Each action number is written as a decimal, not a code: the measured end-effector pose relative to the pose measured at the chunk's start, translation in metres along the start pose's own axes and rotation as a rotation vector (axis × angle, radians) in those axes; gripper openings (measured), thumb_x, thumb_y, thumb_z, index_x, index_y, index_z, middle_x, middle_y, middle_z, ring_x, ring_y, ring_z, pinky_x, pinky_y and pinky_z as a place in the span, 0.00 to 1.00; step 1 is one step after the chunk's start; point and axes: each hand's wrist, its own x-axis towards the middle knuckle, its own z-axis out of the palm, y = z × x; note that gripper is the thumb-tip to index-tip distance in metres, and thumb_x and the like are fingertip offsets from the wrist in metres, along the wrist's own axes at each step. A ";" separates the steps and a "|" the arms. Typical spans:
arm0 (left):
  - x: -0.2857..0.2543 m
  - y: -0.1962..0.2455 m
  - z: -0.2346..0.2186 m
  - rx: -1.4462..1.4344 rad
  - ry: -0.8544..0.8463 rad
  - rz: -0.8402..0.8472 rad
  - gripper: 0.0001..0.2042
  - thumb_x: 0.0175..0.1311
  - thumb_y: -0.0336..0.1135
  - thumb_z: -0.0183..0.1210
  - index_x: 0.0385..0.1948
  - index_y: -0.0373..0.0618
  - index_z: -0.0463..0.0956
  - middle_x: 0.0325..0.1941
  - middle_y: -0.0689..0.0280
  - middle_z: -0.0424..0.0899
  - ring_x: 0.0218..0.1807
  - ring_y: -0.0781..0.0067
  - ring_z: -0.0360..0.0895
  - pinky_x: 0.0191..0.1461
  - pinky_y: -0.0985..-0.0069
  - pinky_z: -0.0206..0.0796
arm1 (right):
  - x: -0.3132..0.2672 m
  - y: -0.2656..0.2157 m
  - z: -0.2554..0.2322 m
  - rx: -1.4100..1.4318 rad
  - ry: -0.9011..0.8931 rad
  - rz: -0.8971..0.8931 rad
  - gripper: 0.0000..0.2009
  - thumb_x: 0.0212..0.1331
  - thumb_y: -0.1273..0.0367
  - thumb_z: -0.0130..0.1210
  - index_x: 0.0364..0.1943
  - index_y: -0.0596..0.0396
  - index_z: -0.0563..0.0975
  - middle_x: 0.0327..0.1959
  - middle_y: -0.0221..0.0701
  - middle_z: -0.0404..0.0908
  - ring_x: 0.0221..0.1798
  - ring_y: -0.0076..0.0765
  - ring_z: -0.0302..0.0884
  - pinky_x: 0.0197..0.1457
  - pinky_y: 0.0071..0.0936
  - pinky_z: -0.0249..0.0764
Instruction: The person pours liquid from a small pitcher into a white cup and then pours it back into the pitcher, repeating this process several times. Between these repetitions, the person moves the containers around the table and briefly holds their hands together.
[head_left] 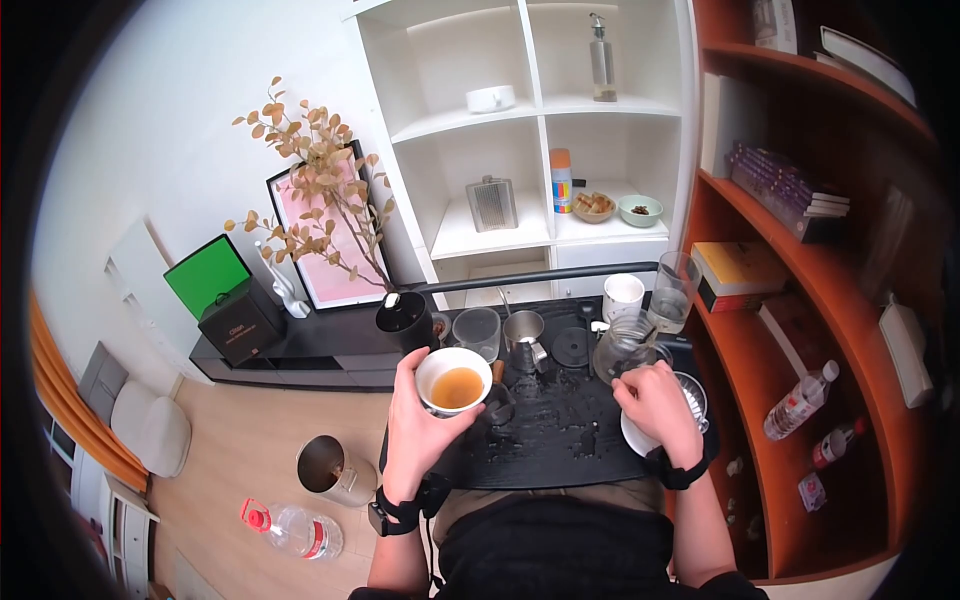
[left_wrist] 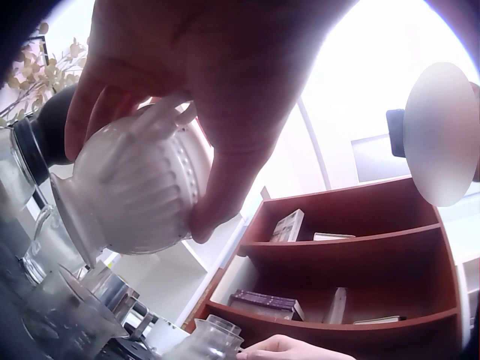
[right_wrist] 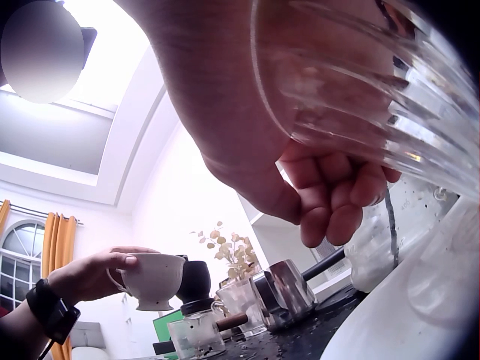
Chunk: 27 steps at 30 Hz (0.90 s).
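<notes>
My left hand (head_left: 425,425) holds a white fluted cup (left_wrist: 142,184), its thumb and fingers around the sides. Amber liquid (head_left: 457,388) shows inside, and the cup is held up over the near left of the black tray (head_left: 540,440). My right hand (head_left: 660,405) is at the tray's right side, close to a clear glass jug (head_left: 622,345). Its fingers (right_wrist: 330,214) are loosely curled, with nothing visible between them. Just under that hand are a white saucer (head_left: 637,440) and a ribbed clear glass (right_wrist: 360,90).
Along the tray's back stand a black-topped grinder (head_left: 405,320), a glass cup (head_left: 476,332), a metal pitcher (head_left: 523,335), a white mug (head_left: 623,295) and a tall glass (head_left: 672,295). The tray is wet. A metal bin (head_left: 335,470) and water bottle (head_left: 300,530) are on the floor.
</notes>
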 end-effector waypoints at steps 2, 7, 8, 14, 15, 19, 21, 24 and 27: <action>0.000 -0.002 -0.003 0.007 0.003 -0.007 0.52 0.51 0.37 0.90 0.79 0.40 0.68 0.73 0.46 0.84 0.73 0.44 0.86 0.77 0.54 0.79 | 0.000 0.000 0.000 0.000 -0.002 0.006 0.17 0.73 0.66 0.65 0.27 0.65 0.87 0.30 0.51 0.89 0.37 0.61 0.86 0.57 0.48 0.76; 0.000 -0.007 -0.006 0.056 -0.010 0.000 0.51 0.51 0.37 0.90 0.79 0.41 0.68 0.74 0.45 0.83 0.73 0.42 0.86 0.77 0.52 0.79 | 0.000 0.000 0.001 -0.002 0.002 0.002 0.17 0.74 0.66 0.65 0.27 0.65 0.88 0.30 0.52 0.89 0.37 0.61 0.86 0.57 0.48 0.76; 0.000 -0.007 -0.007 0.056 -0.010 0.000 0.51 0.51 0.37 0.90 0.79 0.41 0.68 0.74 0.45 0.83 0.73 0.42 0.86 0.77 0.52 0.79 | 0.000 0.001 0.001 -0.002 0.002 0.003 0.17 0.74 0.66 0.65 0.27 0.65 0.88 0.30 0.52 0.89 0.37 0.61 0.86 0.57 0.48 0.76; 0.001 -0.011 -0.006 0.091 -0.010 -0.004 0.51 0.52 0.37 0.89 0.80 0.42 0.68 0.74 0.45 0.83 0.74 0.41 0.86 0.77 0.51 0.79 | -0.001 0.001 0.000 0.027 -0.015 0.025 0.18 0.73 0.64 0.64 0.28 0.65 0.85 0.30 0.51 0.87 0.39 0.63 0.83 0.57 0.49 0.75; 0.001 -0.011 -0.005 0.101 -0.006 0.001 0.51 0.52 0.37 0.89 0.80 0.42 0.68 0.74 0.45 0.83 0.74 0.40 0.86 0.77 0.51 0.79 | -0.001 0.001 0.000 0.028 -0.011 0.025 0.18 0.73 0.64 0.64 0.28 0.65 0.85 0.30 0.51 0.87 0.39 0.63 0.83 0.57 0.49 0.75; 0.004 -0.010 -0.005 0.104 -0.024 -0.003 0.51 0.52 0.36 0.89 0.80 0.42 0.68 0.74 0.45 0.83 0.73 0.40 0.85 0.77 0.51 0.79 | -0.001 0.002 0.001 0.030 -0.012 0.025 0.18 0.73 0.64 0.64 0.29 0.65 0.86 0.31 0.51 0.87 0.39 0.63 0.83 0.57 0.50 0.75; 0.005 -0.010 -0.004 0.117 -0.026 0.011 0.51 0.52 0.36 0.89 0.80 0.42 0.68 0.73 0.45 0.83 0.73 0.40 0.86 0.76 0.51 0.79 | 0.000 -0.001 -0.001 0.015 -0.007 0.020 0.18 0.74 0.65 0.64 0.28 0.66 0.87 0.31 0.51 0.88 0.38 0.62 0.84 0.57 0.49 0.76; 0.006 -0.009 -0.003 0.128 -0.028 0.020 0.51 0.51 0.35 0.88 0.80 0.42 0.68 0.73 0.46 0.85 0.74 0.42 0.86 0.77 0.52 0.79 | 0.000 -0.003 -0.002 0.003 0.000 0.014 0.18 0.74 0.65 0.64 0.28 0.66 0.87 0.31 0.52 0.89 0.38 0.61 0.86 0.57 0.48 0.76; 0.007 -0.012 -0.003 0.152 -0.035 0.032 0.51 0.51 0.34 0.88 0.80 0.42 0.69 0.73 0.47 0.85 0.74 0.45 0.86 0.78 0.53 0.78 | 0.000 -0.004 -0.003 0.006 -0.004 0.017 0.18 0.74 0.65 0.64 0.28 0.66 0.87 0.31 0.52 0.89 0.38 0.62 0.85 0.57 0.48 0.76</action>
